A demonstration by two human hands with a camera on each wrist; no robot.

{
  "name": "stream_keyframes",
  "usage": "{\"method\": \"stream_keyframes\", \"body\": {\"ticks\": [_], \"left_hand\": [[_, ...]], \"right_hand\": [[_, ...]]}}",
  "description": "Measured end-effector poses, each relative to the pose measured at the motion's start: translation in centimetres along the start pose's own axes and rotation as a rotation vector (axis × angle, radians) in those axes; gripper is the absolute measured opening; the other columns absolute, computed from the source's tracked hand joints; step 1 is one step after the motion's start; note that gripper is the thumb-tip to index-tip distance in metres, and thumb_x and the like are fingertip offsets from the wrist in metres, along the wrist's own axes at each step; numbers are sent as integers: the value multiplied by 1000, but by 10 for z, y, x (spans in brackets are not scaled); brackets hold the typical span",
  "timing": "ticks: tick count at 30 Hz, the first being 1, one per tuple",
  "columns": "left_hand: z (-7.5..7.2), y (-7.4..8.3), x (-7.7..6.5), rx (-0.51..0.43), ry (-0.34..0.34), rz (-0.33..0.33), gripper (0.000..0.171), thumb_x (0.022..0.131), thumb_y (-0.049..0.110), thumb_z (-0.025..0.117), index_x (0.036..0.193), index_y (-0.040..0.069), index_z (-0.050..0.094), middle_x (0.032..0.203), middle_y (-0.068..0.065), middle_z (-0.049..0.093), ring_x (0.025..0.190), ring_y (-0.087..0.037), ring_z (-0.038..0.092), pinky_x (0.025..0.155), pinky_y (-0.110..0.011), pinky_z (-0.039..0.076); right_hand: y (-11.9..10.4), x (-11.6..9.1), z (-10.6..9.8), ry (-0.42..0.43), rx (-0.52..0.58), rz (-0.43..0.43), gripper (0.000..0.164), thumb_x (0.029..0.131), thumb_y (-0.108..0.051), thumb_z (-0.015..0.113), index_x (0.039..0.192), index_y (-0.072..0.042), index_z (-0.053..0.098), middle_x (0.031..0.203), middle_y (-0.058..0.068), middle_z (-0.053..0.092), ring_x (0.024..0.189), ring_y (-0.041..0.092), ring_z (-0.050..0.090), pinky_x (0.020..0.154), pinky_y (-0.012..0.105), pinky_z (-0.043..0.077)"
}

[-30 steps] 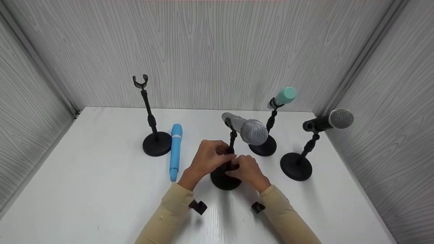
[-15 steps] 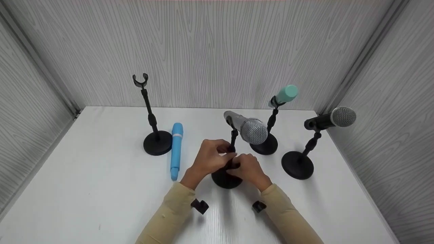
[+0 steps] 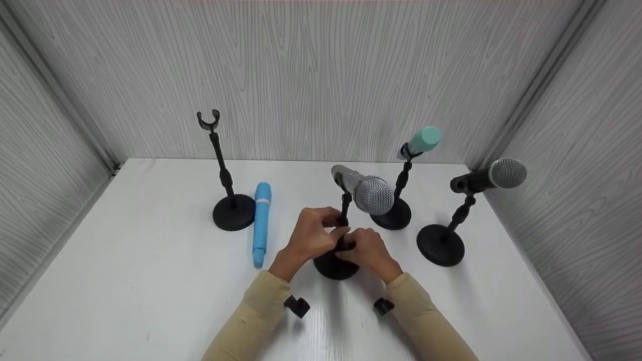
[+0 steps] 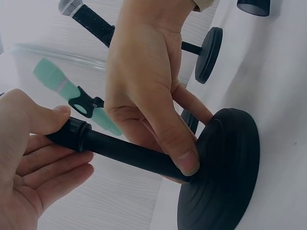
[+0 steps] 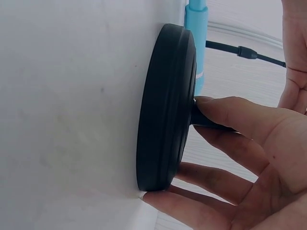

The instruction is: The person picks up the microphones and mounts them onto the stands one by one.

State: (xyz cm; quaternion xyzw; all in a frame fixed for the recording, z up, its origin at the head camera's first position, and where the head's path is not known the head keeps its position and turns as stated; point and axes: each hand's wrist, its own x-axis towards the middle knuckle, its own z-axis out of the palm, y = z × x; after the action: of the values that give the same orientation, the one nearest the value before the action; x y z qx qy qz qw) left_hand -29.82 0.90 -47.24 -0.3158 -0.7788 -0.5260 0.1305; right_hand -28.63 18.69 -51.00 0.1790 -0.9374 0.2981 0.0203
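Note:
A black microphone stand [image 3: 335,265] with a round base stands in front of me, a silver microphone [image 3: 371,193] clipped on top. My left hand [image 3: 312,234] pinches the stand's collar, partway up the pole; in the left wrist view its thumb [image 4: 53,120] lies along the collar. Lower down, my right hand [image 3: 368,252] grips the pole just above the base. The right wrist view shows its thumb and index finger round the pole [image 5: 211,120], with other fingertips at the base's edge [image 5: 163,115].
A bare stand [image 3: 233,212] is at the back left, with a blue microphone [image 3: 261,225] lying beside its base. To the right are a stand with a mint-green microphone [image 3: 423,140] and another with a black microphone [image 3: 494,175]. Grey panels [image 3: 321,80] wall the white table [image 3: 150,281].
Both hands keep their places on the stand. The whole head view has shifted slightly, and the silver microphone's head sits marginally differently against the stand behind.

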Motion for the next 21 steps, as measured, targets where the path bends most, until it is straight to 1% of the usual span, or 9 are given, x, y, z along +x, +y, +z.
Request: {"method": "stream_keyframes", "body": {"ticks": [3, 8, 12, 15, 18, 21], "left_hand": [[0, 1, 0, -4, -7, -3, 10, 81, 0, 80, 91, 0, 77, 84, -11, 78, 76, -18, 77, 78, -35, 64], [-1, 0, 1, -5, -23, 18, 10, 81, -1, 78, 91, -1, 76, 85, -12, 78, 77, -20, 77, 79, -34, 64], [-1, 0, 1, -2, -33, 23, 11, 82, -2, 77, 93, 0, 77, 86, -12, 78, 79, -20, 77, 80, -36, 64], [-1, 1, 1, -1, -35, 20, 12, 83, -2, 76, 94, 1, 77, 86, -11, 78, 80, -19, 77, 81, -36, 64], [-1, 0, 1, 5, -33, 26, 11, 83, -3, 76, 93, 1, 77, 86, -10, 78, 80, -19, 76, 81, -34, 64], [0, -1, 0, 0, -34, 28, 11, 82, -4, 75, 92, 1, 77, 86, -11, 78, 80, -20, 76, 80, -36, 64]], "right_hand": [[0, 0, 0, -5, 5, 12, 31, 76, -21, 87, 62, -16, 60, 58, -12, 46, 60, 7, 43, 55, 23, 33], [-1, -1, -2, -6, -2, 15, 36, 76, -22, 87, 59, -19, 55, 58, -11, 45, 60, 8, 42, 55, 23, 32], [-3, -1, -3, -20, 5, 16, 33, 78, -20, 87, 62, -17, 58, 59, -11, 44, 63, 8, 40, 56, 23, 31], [-4, -1, -4, -23, 8, 10, 28, 79, -19, 87, 64, -15, 63, 60, -12, 45, 64, 9, 40, 56, 23, 32], [-4, -1, -4, -22, 0, 10, 28, 78, -20, 87, 64, -14, 64, 60, -12, 45, 63, 9, 40, 56, 23, 32], [-3, -1, -3, -26, 0, 18, 28, 78, -20, 87, 63, -14, 64, 59, -12, 46, 63, 8, 41, 56, 23, 32]]}}
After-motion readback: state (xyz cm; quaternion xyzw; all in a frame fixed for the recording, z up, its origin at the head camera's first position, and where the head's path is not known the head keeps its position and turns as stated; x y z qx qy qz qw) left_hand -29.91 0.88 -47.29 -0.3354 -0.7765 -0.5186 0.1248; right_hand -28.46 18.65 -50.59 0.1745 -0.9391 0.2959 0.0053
